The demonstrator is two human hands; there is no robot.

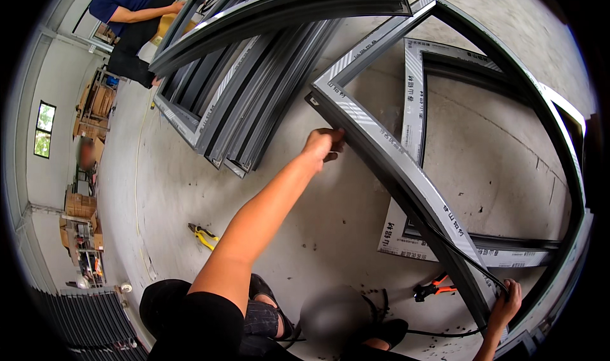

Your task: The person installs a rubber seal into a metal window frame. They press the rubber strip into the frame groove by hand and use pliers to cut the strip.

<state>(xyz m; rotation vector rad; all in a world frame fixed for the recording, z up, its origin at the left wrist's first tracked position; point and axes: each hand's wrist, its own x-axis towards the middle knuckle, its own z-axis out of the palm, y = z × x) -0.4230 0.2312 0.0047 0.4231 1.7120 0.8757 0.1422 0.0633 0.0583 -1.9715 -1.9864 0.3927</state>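
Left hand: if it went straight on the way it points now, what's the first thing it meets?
The near bar of the gray frame. The fingers of the left hand already look to be at its dark lower edge, though one view leaves actual contact unclear.

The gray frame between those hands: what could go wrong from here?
The black strip at the right hand might snag or twist, since it appears partly loose along the gray frame. The cord on the floor beside a dark shoe could catch a foot. The orange-handled tool nearby could be stepped on.
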